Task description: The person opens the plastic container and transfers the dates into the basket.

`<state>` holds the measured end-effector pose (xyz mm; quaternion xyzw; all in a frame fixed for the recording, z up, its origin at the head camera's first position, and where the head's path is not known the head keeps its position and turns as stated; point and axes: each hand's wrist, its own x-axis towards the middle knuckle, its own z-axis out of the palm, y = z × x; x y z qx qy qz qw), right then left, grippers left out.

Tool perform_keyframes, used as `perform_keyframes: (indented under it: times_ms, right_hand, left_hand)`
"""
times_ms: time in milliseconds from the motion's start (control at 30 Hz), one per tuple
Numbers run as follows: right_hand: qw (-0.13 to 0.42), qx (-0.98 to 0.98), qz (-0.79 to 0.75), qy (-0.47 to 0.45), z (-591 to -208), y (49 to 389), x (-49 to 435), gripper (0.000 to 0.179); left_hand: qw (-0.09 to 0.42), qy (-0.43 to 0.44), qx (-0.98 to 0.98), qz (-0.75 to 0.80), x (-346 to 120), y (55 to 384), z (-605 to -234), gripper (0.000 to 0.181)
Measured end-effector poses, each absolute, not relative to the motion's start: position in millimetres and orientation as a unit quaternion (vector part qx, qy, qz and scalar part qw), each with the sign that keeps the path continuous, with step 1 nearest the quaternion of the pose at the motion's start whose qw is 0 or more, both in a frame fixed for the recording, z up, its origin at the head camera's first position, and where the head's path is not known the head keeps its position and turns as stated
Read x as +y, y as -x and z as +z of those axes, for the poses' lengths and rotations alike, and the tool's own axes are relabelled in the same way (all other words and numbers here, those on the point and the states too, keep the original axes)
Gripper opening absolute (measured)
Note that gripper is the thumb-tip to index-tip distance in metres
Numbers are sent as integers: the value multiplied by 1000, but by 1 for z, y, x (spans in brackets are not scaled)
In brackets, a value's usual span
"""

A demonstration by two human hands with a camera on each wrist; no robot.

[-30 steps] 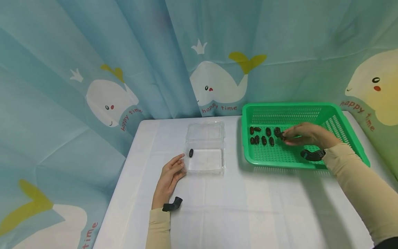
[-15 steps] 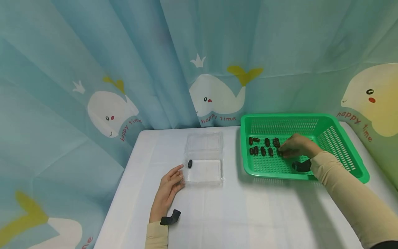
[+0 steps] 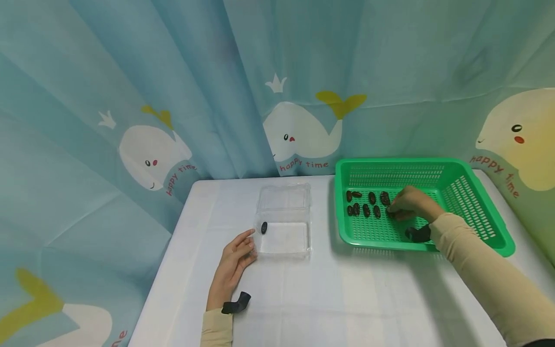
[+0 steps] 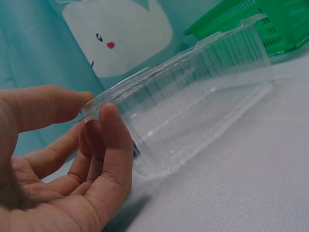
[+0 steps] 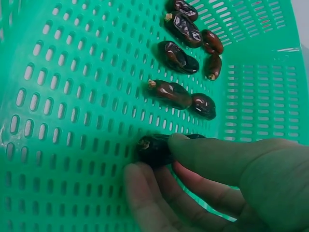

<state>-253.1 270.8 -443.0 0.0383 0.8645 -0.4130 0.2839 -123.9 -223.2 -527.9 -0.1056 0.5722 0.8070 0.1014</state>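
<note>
My left hand (image 3: 231, 265) pinches the left rim of a clear plastic box (image 3: 287, 238), its lid (image 3: 284, 197) folded back toward the curtain. In the left wrist view, thumb and finger grip the corner of the box wall (image 4: 193, 92). A single dark date (image 3: 264, 228) lies at the left side inside the box. Over in the green basket (image 3: 373, 242), my right hand (image 3: 414, 205) pinches a date (image 5: 153, 149) between thumb and fingers, low over the slotted floor. Several more glossy brown dates (image 5: 181, 57) lie beside it in two rough rows.
A white cloth (image 3: 329, 299) covers the table. Behind it hangs a blue-green curtain (image 3: 390, 58) printed with whales. The basket stands at the right, its raised walls around the right hand. Black bands (image 3: 237, 303) sit on both wrists.
My right hand has shifted left and down onto a date in the basket. The left hand stays at the box. The head view has tilted up, so everything sits lower.
</note>
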Motion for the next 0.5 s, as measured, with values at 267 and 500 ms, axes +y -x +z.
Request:
perform_keyframes:
  times_ms: [267, 500]
  right_hand:
    - [277, 871, -406, -6, -438, 248, 275, 24]
    - [266, 872, -412, 6, -434, 249, 274, 24]
  left_hand:
    - [105, 103, 574, 805, -222, 123, -527, 51]
    - [106, 106, 570, 808, -223, 124, -525, 50]
